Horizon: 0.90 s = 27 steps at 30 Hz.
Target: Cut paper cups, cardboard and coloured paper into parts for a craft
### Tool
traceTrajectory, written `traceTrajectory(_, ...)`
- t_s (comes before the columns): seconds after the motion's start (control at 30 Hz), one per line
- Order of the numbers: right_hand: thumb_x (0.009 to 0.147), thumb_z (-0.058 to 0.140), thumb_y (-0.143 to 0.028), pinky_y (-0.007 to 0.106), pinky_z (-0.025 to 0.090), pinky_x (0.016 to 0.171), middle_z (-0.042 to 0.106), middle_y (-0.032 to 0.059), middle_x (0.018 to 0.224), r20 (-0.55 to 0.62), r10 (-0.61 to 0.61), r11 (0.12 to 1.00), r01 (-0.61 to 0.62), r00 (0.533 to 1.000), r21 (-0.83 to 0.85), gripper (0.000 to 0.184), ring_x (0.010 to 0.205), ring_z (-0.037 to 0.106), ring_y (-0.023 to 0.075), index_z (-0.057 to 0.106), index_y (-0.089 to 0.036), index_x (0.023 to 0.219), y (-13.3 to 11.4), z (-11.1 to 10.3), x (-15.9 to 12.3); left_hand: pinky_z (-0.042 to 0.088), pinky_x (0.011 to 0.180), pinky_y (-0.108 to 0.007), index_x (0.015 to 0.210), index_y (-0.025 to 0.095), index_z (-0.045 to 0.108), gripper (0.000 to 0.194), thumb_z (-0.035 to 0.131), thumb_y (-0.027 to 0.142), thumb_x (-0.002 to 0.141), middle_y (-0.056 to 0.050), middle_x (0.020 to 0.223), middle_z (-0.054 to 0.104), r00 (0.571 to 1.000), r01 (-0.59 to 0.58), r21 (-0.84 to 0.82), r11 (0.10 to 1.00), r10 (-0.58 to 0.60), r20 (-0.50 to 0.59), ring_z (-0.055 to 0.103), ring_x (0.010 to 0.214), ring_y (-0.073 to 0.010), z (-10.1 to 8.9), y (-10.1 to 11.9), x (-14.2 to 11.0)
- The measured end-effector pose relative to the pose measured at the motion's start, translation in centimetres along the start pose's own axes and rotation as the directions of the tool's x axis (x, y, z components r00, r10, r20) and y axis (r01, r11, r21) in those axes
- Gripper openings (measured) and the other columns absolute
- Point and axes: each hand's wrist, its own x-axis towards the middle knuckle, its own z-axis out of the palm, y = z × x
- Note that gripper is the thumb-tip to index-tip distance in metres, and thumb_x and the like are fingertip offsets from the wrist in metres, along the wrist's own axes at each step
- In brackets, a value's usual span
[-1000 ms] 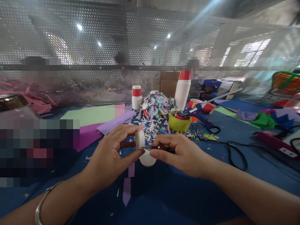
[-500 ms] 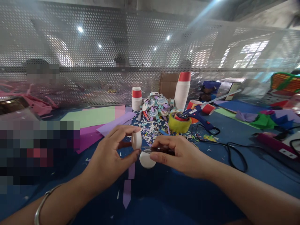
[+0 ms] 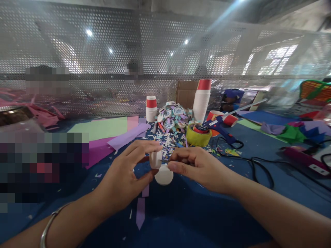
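Observation:
My left hand [image 3: 124, 175] pinches a small white round cup piece [image 3: 155, 159] between thumb and fingers, just above the blue table [image 3: 196, 217]. My right hand [image 3: 199, 167] is closed beside it, fingers curled round something dark and thin that I cannot make out. A second white round piece [image 3: 163, 175] sits just below the two hands, touching the right thumb. A metal bangle [image 3: 48, 225] is on my left wrist.
Behind the hands lie paper scraps [image 3: 165, 141], a yellow tape roll [image 3: 197, 136], a blue glue gun [image 3: 219, 125] with a black cord [image 3: 256, 165], red-and-white cup stacks [image 3: 151, 107] [image 3: 202, 99], coloured paper sheets [image 3: 103, 129], and a perforated metal screen [image 3: 155, 62].
The white piece in my left hand has turned and dropped slightly toward the right hand. My right fingers have closed in nearer to it; the dark thing shows less.

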Motion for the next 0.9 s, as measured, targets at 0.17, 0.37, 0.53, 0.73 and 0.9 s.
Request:
traceTrajectory(0.17, 0.087, 0.062, -0.038, 0.023, 0.027, 0.051, 0.047, -0.0046, 0.065, -0.002, 0.003, 1.000, -0.003, 1.000, 0.019, 0.023, 0.057, 0.039, 0.0082, 0.060, -0.017, 0.079, -0.06, 0.03, 0.08, 0.057, 0.094, -0.038, 0.122, 0.034, 0.056, 0.048, 0.064, 0.014, 0.079, -0.002, 0.127, 0.057, 1.000, -0.010, 0.017, 1.000, 0.010, 0.000, 0.054, 0.120, -0.0235, -0.08, -0.06, -0.04)
traceTrajectory(0.37, 0.089, 0.059, -0.038, 0.023, 0.028, 0.051, 0.044, -0.0048, 0.064, 0.008, -0.002, 1.000, 0.002, 1.000, -0.004, 0.024, 0.057, 0.038, 0.0086, 0.058, -0.017, 0.078, -0.15, -0.02, -0.04, 0.057, 0.094, -0.038, 0.123, 0.034, 0.055, 0.047, 0.063, 0.015, 0.081, -0.002, 0.127, 0.056, 1.000, -0.006, 0.026, 1.000, 0.006, 0.008, 0.053, 0.121, -0.0228, -0.03, -0.03, 0.03)
traceTrajectory(0.53, 0.088, 0.061, -0.037, 0.023, 0.027, 0.051, 0.043, -0.0050, 0.064, 0.012, -0.003, 1.000, 0.003, 1.000, -0.001, 0.023, 0.057, 0.037, 0.0088, 0.057, -0.018, 0.077, -0.38, -0.05, -0.23, 0.053, 0.097, -0.045, 0.120, 0.033, 0.057, 0.044, 0.064, 0.017, 0.080, -0.004, 0.126, 0.059, 1.000, 0.005, 0.093, 0.996, -0.006, 0.004, 0.054, 0.120, -0.0262, -0.16, 0.42, 0.07)
traceTrajectory(0.73, 0.086, 0.062, -0.040, 0.023, 0.026, 0.050, 0.042, -0.0053, 0.063, 0.016, -0.001, 1.000, 0.001, 1.000, 0.006, 0.026, 0.055, 0.036, 0.0084, 0.056, -0.017, 0.075, -0.59, -0.03, -0.34, 0.050, 0.099, -0.042, 0.119, 0.031, 0.058, 0.041, 0.063, 0.016, 0.081, -0.004, 0.125, 0.059, 0.999, -0.034, 0.162, 0.986, 0.037, -0.013, 0.055, 0.119, -0.0244, -0.34, 0.66, -0.02)
traceTrajectory(0.9, 0.088, 0.060, -0.042, 0.023, 0.025, 0.049, 0.042, -0.0055, 0.062, 0.015, 0.027, 1.000, -0.027, 1.000, -0.003, 0.027, 0.055, 0.035, 0.0085, 0.056, -0.018, 0.077, -0.30, 0.08, -0.29, 0.049, 0.099, -0.041, 0.119, 0.030, 0.057, 0.041, 0.065, 0.019, 0.080, -0.003, 0.124, 0.059, 1.000, 0.016, 0.111, 0.994, -0.015, -0.010, 0.054, 0.118, -0.0242, -0.18, 0.58, 0.10)
